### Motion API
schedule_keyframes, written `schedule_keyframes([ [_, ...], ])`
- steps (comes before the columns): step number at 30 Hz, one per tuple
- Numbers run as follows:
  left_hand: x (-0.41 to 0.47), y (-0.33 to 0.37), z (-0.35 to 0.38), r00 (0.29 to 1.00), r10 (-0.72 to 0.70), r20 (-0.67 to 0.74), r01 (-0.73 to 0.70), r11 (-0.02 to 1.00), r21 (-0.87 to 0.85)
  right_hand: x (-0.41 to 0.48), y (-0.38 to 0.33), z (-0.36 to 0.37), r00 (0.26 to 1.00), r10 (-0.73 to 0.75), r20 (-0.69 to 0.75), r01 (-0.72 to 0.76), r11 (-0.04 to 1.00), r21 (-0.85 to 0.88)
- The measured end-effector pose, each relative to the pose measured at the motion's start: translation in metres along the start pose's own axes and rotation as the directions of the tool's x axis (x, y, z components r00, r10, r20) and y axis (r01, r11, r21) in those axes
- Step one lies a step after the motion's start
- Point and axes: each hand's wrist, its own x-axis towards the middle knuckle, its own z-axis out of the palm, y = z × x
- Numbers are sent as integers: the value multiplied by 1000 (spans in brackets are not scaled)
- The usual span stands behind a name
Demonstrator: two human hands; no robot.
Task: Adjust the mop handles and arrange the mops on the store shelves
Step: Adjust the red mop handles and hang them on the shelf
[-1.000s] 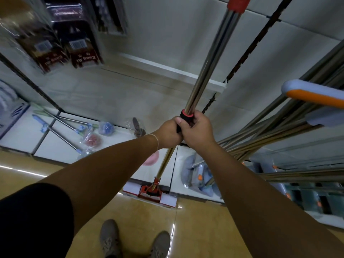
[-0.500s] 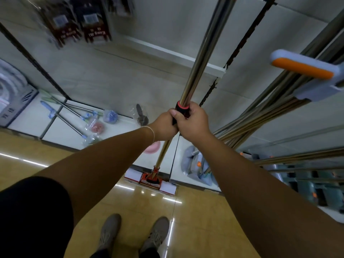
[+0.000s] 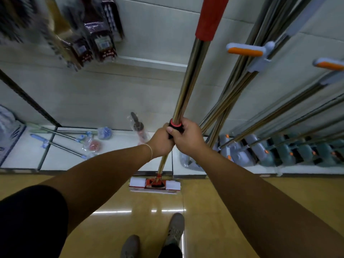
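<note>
A mop with a shiny metal handle [image 3: 189, 79] stands upright in front of me. Its red and white flat head [image 3: 154, 184] rests on the yellow floor by the shelf base. A red grip sleeve [image 3: 211, 17] covers the upper handle. Both hands clasp the black and red collar [image 3: 175, 125] at mid-handle: my left hand [image 3: 161, 141] sits just below, my right hand [image 3: 186, 135] wraps the collar itself. Several other mops [image 3: 260, 101] with steel handles and grey-green heads lean against the shelf wall to the right.
A low white shelf [image 3: 61, 157] holds two small blue-handled brushes [image 3: 59, 140] and wrapped scrubbers. Packaged goods [image 3: 96, 40] hang at the upper left. Orange and grey mop levers [image 3: 245, 50] jut out at the upper right. My shoes [image 3: 175, 228] stand on the floor below.
The view has tilted, so the red grip sleeve now shows at the top. The mop head sits a little further right along the floor. Both hands keep their hold on the collar.
</note>
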Motion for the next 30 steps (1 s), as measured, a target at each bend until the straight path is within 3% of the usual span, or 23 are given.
schedule_keyframes([
  [17,-95,74,-37,971,190,143,-185,982,-44,-90,-86,-36,998,5,-68,-10,997,-74],
  [30,-137,167,-51,901,353,250,-350,935,-58,-133,-148,-107,985,-118,-127,87,970,-227],
])
